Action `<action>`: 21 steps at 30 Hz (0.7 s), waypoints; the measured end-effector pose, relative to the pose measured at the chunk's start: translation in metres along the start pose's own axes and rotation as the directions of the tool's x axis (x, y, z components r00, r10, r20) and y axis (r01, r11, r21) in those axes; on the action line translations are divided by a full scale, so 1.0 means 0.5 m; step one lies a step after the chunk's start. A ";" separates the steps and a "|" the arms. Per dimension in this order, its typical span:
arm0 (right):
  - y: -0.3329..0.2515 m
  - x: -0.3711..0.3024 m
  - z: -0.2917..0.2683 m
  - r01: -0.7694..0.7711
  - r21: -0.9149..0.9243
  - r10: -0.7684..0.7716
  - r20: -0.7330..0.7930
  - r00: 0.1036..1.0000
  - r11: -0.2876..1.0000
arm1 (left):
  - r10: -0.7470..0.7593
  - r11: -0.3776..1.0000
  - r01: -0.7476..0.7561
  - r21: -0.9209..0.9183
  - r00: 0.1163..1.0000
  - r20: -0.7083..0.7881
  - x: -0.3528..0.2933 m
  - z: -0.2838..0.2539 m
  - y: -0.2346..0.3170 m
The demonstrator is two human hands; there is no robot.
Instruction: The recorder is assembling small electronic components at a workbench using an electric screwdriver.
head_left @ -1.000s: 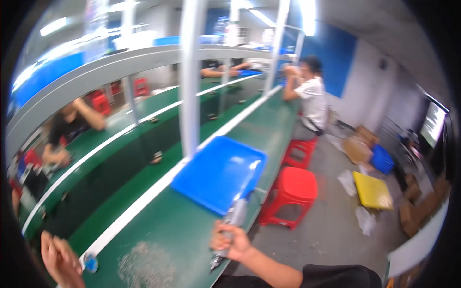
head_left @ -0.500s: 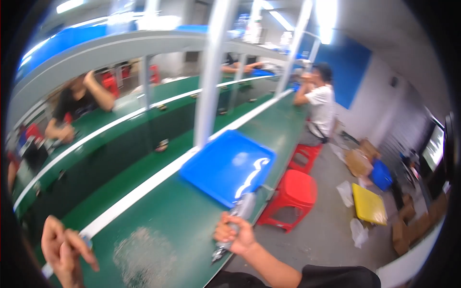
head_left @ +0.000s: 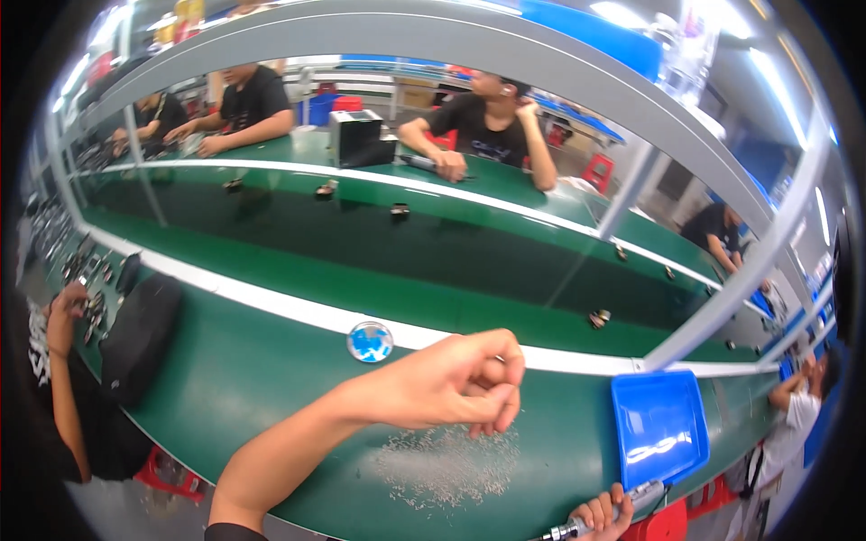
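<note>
My left hand point(head_left: 456, 383) hangs above a scattered pile of tiny pale metal pieces point(head_left: 446, 469) on the green bench. Its fingers are curled in with thumb and fingertips together; whatever they hold, if anything, is hidden. Low in the picture, my right hand point(head_left: 603, 516) wraps round a grey electric screwdriver point(head_left: 646, 494), whose bit end points left. Just past the screwdriver lies a shallow blue tray point(head_left: 661, 428) with nothing visible in it. A small round dish point(head_left: 370, 343) with blue and white contents sits by the white rail, beyond my left forearm.
Behind the white rail point(head_left: 271, 307) runs a dark green conveyor point(head_left: 487, 257) carrying small metal assemblies point(head_left: 400, 209). A grey post point(head_left: 749, 279) rises beyond the tray. Co-workers sit opposite and on both sides. A black bag point(head_left: 140, 338) lies at left; red stools stand below the bench.
The view has swung left. My left hand has moved from the bench's left side to over the pile, its fingers curling tighter. My right hand keeps its grip on the electric screwdriver.
</note>
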State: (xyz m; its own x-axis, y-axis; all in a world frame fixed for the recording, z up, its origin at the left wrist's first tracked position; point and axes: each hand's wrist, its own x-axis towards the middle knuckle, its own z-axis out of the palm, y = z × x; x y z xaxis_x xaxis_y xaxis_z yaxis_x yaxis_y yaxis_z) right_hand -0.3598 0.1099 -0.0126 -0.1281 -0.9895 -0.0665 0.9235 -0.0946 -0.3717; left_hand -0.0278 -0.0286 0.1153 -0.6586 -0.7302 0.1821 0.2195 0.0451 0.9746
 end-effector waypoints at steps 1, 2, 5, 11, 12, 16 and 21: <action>-0.002 0.000 0.002 -0.009 -0.010 0.009 0.009 1.000 1.000 | 0.007 1.000 -0.006 -0.029 0.999 0.033 0.001 -0.003 -0.007; -0.004 0.000 0.007 -0.025 -0.002 0.025 0.030 0.999 1.000 | 0.017 0.998 -0.013 -0.056 0.998 0.066 0.004 -0.005 -0.013; -0.018 -0.006 0.010 -0.056 -0.004 0.056 0.048 0.997 0.998 | 0.083 0.995 -0.076 -0.058 0.988 0.132 0.018 -0.006 -0.034; -0.016 -0.001 0.012 -0.177 0.017 0.176 0.070 0.982 0.984 | 0.113 0.992 -0.116 0.043 0.991 0.075 0.011 -0.010 -0.035; -0.022 -0.001 0.002 -0.199 0.012 0.198 0.086 0.977 0.980 | 0.137 0.988 -0.142 0.067 0.988 0.075 0.009 -0.008 -0.029; -0.014 0.004 0.015 -0.193 0.038 0.190 0.078 0.979 0.981 | 0.250 0.957 -0.258 0.133 0.966 0.069 0.003 0.002 -0.008; -0.005 0.013 0.022 -0.149 0.049 0.144 0.085 0.986 0.988 | 0.308 0.929 -0.321 0.185 0.947 0.094 -0.016 0.018 0.045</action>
State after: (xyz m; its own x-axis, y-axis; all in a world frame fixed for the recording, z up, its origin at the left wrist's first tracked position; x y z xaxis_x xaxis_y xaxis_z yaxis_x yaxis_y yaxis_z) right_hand -0.3592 0.1024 -0.0021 0.0374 -0.9985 -0.0407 0.9490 0.0482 -0.3114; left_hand -0.0241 -0.0153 0.1372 -0.6236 -0.6130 0.4851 0.2821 0.4023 0.8710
